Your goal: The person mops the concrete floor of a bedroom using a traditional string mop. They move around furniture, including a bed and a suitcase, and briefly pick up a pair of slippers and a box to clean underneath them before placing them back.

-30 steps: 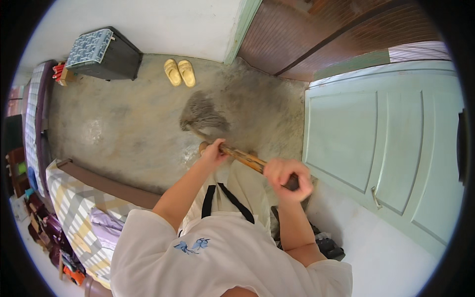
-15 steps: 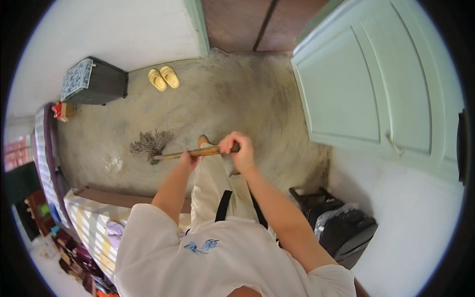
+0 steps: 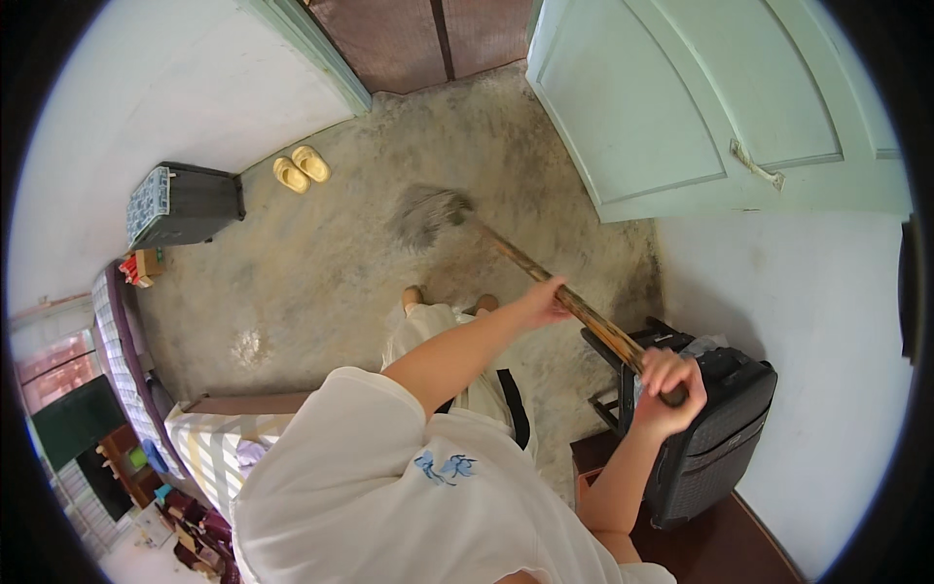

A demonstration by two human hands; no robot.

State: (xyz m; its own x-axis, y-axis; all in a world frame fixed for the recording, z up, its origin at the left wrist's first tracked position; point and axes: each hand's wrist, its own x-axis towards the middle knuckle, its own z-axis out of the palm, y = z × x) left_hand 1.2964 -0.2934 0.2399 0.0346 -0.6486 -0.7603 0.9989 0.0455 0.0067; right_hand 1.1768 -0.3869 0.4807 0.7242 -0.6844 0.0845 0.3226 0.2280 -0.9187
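A string mop (image 3: 428, 216) with a long wooden handle slants across the view, its grey strands smeared by motion on the concrete floor (image 3: 331, 253) ahead of my feet. Partway down the handle, my left hand (image 3: 547, 302) is wrapped around the wood. My right hand (image 3: 671, 391) grips the handle's top end, out to my right and above the black suitcase (image 3: 715, 438). Both hands are closed on the same handle, which runs from the mop head at the far middle down to the near right.
Yellow slippers (image 3: 302, 169) lie by the left wall, near a dark storage box (image 3: 190, 204). A pale green door (image 3: 671, 107) stands at the right. A bed with a checked cover (image 3: 209, 438) is at near left. A black folding frame (image 3: 608, 380) leans beside the suitcase.
The mop head has swept from the left to the middle of the floor, farther from me. Both hands have moved right, and the handle has turned from nearly level to a steep slant.
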